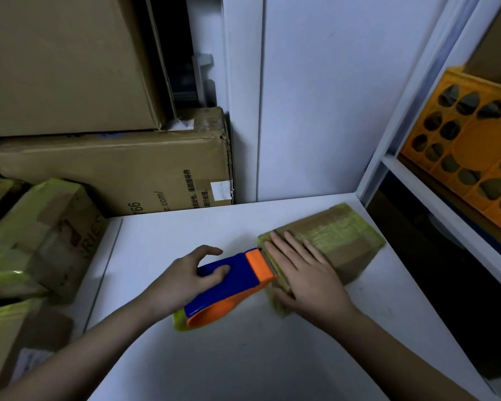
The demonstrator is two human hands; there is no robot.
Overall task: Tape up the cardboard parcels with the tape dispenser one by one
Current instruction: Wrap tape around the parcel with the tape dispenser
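Parcel (324, 241) at desk's (243, 357) far right corner | right hand (304, 273) flat on top, thumb round near end | left hand (191, 279) grips tape dispenser (229, 287), cutter seems touching box | risk: box slides, tape wrinkles

Two bare forearms enter the frame, one from about 7 o'clock and one from about 5 o'clock. No sleeve reaches into sight on either. The left hand (191, 273) and the right hand (304, 273) wear no gloves, rings, watch or wristband. The fingernails look short and unpainted.
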